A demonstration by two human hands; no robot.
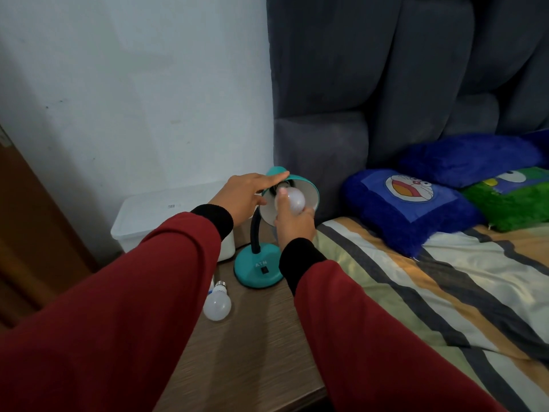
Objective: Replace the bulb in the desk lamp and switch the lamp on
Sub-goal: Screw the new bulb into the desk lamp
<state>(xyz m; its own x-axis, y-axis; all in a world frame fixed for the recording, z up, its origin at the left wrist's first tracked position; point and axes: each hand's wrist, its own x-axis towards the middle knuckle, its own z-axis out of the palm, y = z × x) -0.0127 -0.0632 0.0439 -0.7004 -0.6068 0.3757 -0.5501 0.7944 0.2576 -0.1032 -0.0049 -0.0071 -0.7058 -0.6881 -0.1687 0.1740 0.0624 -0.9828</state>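
Note:
A teal desk lamp (258,270) with a black gooseneck stands on the wooden bedside table (252,346). Its shade (310,190) is tilted toward me. My left hand (248,196) rests on the top and left rim of the shade, fingers spread over it. My right hand (295,223) grips a white bulb (292,199) at the mouth of the shade; the bulb's base is hidden, so I cannot tell how far it sits in the socket. A second white bulb (217,303) lies on the table left of the lamp base, screw cap pointing away. A black switch (264,270) sits on the base.
A white lidded plastic box (166,214) stands behind the lamp against the wall. A bed with a striped sheet (430,292) adjoins the table on the right, with blue (410,209) and green (511,200) cushions and a grey padded headboard (386,84). A wooden door (32,233) is at left.

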